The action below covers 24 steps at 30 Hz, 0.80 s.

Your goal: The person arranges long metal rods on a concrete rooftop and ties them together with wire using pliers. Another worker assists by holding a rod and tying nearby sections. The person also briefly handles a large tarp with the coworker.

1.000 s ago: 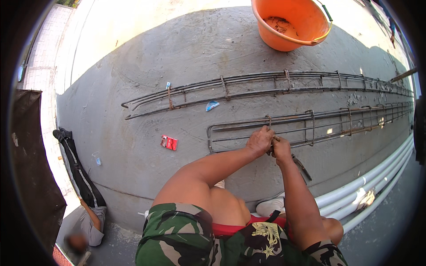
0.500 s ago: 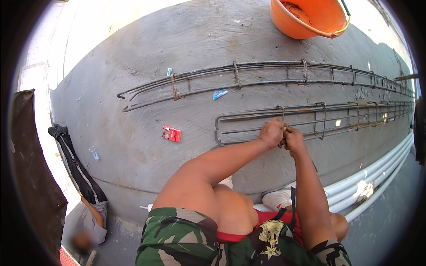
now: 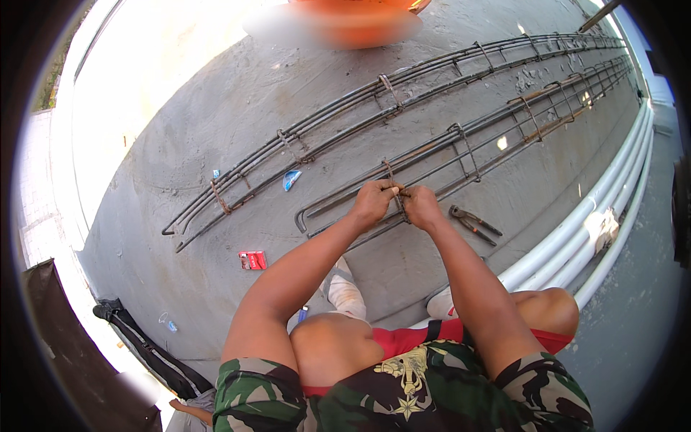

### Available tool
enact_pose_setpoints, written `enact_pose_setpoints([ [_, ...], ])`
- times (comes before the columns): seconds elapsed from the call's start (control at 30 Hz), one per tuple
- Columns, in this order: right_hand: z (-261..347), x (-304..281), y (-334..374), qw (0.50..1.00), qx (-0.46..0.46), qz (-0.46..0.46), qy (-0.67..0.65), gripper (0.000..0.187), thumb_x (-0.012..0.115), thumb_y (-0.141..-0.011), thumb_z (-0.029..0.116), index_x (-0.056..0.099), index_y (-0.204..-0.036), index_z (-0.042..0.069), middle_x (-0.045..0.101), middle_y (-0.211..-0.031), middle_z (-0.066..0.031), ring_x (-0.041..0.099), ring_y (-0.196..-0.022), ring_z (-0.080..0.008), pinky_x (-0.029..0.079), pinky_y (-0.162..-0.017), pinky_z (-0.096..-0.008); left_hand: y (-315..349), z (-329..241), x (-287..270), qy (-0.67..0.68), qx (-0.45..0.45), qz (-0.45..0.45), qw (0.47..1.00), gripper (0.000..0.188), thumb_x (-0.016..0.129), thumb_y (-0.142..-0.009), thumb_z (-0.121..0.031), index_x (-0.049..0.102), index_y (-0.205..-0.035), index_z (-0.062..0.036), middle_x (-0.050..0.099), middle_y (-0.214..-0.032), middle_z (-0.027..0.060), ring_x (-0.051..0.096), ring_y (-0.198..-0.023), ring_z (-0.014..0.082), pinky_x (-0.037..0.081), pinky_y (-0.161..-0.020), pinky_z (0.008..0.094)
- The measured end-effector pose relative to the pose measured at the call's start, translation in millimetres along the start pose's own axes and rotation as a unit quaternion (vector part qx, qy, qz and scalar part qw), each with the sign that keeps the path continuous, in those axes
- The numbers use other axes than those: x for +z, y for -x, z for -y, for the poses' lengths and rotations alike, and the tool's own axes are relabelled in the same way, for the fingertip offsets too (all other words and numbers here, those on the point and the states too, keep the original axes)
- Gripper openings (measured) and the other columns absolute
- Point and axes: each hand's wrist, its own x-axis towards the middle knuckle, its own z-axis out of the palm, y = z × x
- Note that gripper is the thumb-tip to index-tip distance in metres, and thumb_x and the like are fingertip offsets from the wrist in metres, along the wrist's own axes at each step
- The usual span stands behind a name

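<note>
Both my hands meet over the near end of a long steel rebar cage (image 3: 468, 155) lying on the concrete. My left hand (image 3: 374, 203) has its fingers pinched at a thin rusty stirrup (image 3: 389, 171) that crosses the bars. My right hand (image 3: 422, 207) closes on the same stirrup from the other side, fingertips almost touching the left ones. Any thin wire between the fingers is too small to make out. A pair of pincers (image 3: 475, 224) lies on the floor to the right of my right hand, its jaws toward the cage.
A second rebar cage (image 3: 302, 151) lies beyond the first. An orange bucket (image 3: 353, 25) stands at the far side. White pipes (image 3: 576, 237) run along the right. A red cigarette pack (image 3: 252, 260) and a blue wrapper (image 3: 291, 180) lie left. Another person's legs (image 3: 151, 349) show lower left.
My view has turned, so the cages slant more and the bucket sits further left. The pincers now show clearly beside my right forearm. Both hands remain at the stirrup.
</note>
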Motion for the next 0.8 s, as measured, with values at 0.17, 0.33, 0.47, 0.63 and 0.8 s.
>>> enact_pose_setpoints([
  [0.17,2,-20,-3,0.998,-0.015,0.063,0.000,0.022,0.056,-0.081,0.016,0.069,-0.092,0.002,0.062,-0.083,-0.0266,0.061,-0.080,-0.0411,0.048,-0.071,-0.0432,4,-7,-1,-0.032,0.019,0.022,0.999,0.024,0.057,-0.089,-0.015,0.067,-0.105,0.0006,0.068,-0.099,0.0123,0.060,-0.095,0.0185,0.044,-0.087,0.0293],
  [0.33,5,-22,6,0.989,0.008,0.088,-0.118,0.031,0.060,-0.085,0.027,0.067,-0.092,-0.002,0.059,-0.065,-0.0156,0.050,-0.059,-0.0208,0.044,-0.060,-0.0366,-5,8,-6,-0.015,0.024,0.055,0.998,0.024,0.056,-0.089,-0.013,0.067,-0.106,-0.0004,0.067,-0.098,0.0114,0.059,-0.094,0.0175,0.044,-0.087,0.0296],
  [0.47,11,-23,8,0.989,0.043,0.083,-0.111,0.034,0.062,-0.087,0.030,0.067,-0.092,-0.003,0.060,-0.065,-0.0143,0.050,-0.060,-0.0186,0.044,-0.061,-0.0360,0,1,-6,-0.063,0.056,0.060,0.995,0.023,0.056,-0.088,-0.012,0.067,-0.105,0.0003,0.066,-0.098,0.0116,0.059,-0.093,0.0183,0.044,-0.087,0.0299],
  [0.63,4,-12,2,0.990,0.013,0.072,-0.121,0.031,0.062,-0.086,0.028,0.068,-0.095,0.000,0.064,-0.074,-0.0213,0.062,-0.069,-0.0334,0.047,-0.066,-0.0400,-7,15,-2,-0.062,0.074,0.054,0.994,0.022,0.057,-0.087,-0.010,0.068,-0.103,-0.0002,0.063,-0.101,0.0132,0.058,-0.094,0.0217,0.043,-0.088,0.0308],
  [0.8,-4,-10,-1,0.979,0.039,0.089,-0.180,0.027,0.063,-0.085,0.022,0.067,-0.085,-0.004,0.060,-0.063,-0.0143,0.058,-0.060,-0.0221,0.046,-0.057,-0.0366,0,-6,-7,-0.109,0.070,0.104,0.986,0.024,0.058,-0.084,-0.009,0.068,-0.105,-0.0036,0.061,-0.107,0.0155,0.055,-0.102,0.0250,0.041,-0.092,0.0324],
])
